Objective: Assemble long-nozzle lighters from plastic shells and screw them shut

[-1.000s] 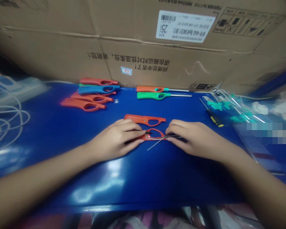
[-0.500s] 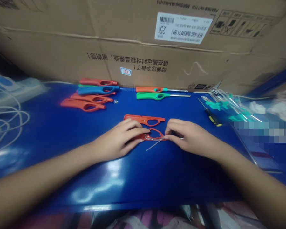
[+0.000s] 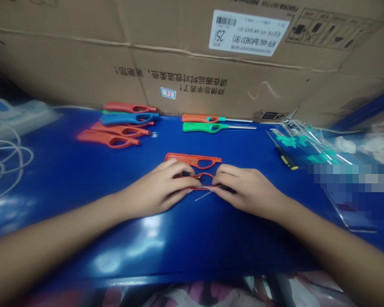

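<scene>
Between my hands, low over the blue table, is an orange lighter casing half [image 3: 207, 175] with an oval finger opening. My left hand [image 3: 166, 183] is closed on its handle end, fingertips over the inside. At the other end, my right hand [image 3: 240, 183] pinches the casing's narrow tip, with a thin wire running along the lower edge. A thin pale tube or wire [image 3: 202, 196] sticks out toward me beneath the right fingertips. Just behind lies a second orange casing half [image 3: 192, 160], inner side up. My fingers hide much of the held piece.
Several orange and blue lighter casings [image 3: 115, 137] lie at the back left, near small springs [image 3: 154, 134]. Two long-necked lighters [image 3: 208, 127] rest before a cardboard box [image 3: 166, 55]. A screwdriver [image 3: 286, 157] and metal rods with teal parts [image 3: 307, 138] lie right; a white cable [image 3: 16, 149] coils left.
My right hand has shifted left along the casing, its fingertips now over the wire near the opening. My left fingers have moved slightly inward. The dark part seen near the opening earlier is hidden.
</scene>
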{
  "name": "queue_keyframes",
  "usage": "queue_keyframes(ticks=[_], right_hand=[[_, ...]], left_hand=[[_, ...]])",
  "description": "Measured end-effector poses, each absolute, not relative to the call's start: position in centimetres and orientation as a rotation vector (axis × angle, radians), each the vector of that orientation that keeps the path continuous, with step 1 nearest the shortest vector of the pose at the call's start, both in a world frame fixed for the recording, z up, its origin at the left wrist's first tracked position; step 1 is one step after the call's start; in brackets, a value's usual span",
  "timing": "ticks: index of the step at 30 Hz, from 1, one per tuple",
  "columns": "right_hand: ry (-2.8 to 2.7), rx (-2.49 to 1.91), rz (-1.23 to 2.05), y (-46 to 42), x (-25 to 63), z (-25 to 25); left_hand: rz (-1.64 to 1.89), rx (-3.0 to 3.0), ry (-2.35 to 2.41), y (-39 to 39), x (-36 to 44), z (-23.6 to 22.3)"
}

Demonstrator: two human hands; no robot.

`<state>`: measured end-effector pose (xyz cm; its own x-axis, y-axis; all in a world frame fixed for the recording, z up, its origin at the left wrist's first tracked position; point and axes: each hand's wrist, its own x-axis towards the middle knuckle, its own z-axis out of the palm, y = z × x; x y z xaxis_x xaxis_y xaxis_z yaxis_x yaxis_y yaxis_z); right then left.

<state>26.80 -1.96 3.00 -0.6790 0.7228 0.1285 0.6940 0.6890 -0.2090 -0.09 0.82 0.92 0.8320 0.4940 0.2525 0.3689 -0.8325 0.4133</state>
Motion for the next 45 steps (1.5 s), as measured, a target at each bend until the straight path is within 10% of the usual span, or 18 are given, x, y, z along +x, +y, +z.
queue_keyframes(ticks=[19,45], right_hand=[[-2.423,-1.11,0.655,-2.0,26.5,2.7],[-2.7,-1.023,0.325,-2.4,27.8,4.0]], left_hand=[[0.514,2.743,0.594,0.8,-0.2,1.0],[0.614,2.679,0.617,0.7,-0.2,0.7]])
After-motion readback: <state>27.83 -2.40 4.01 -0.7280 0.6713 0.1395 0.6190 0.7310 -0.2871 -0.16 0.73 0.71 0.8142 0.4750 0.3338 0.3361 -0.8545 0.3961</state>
